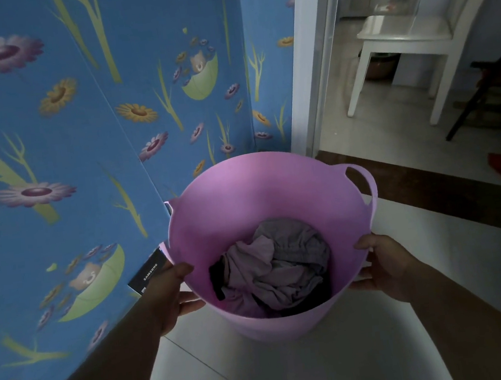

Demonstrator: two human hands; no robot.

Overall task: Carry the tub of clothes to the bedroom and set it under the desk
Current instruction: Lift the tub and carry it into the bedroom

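Note:
A pink plastic tub with two loop handles hangs in front of me above the pale tiled floor. Crumpled grey, lilac and dark clothes lie in its bottom. My left hand grips the tub's near left rim, thumb inside and fingers under the wall. On the near right rim my right hand holds it the same way. Both loop handles are free. No desk is in view.
A blue flowered wall runs close along my left. A dark box sits at its base by the tub. Ahead right is a white door frame, a dark threshold strip, then a white chair and a black folding frame.

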